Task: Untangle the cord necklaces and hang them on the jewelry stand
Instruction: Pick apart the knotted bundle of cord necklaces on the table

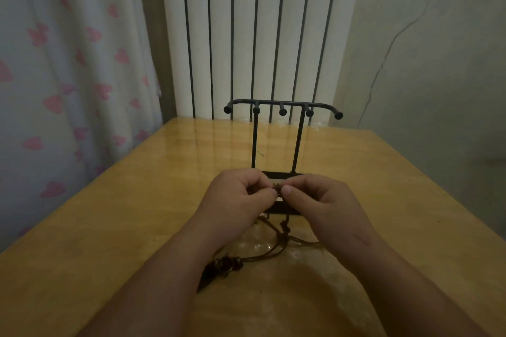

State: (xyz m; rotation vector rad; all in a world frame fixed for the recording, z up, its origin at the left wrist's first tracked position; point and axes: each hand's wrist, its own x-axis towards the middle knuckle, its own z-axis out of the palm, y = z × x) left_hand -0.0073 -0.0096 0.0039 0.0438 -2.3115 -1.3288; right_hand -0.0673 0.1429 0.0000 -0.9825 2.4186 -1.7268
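Your L hand (241, 194) & R hand (317, 197) both pinched the cord knot (277, 187), jewelry stand (283, 107) at 12 o'clock.

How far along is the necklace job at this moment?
Done: nothing hung; the stand's hooks are bare. In hand: the left hand and right hand pinch a knot in the cords, which trail down to the table, with the pendants bunched together. Left: finish untangling, then hang each necklace.
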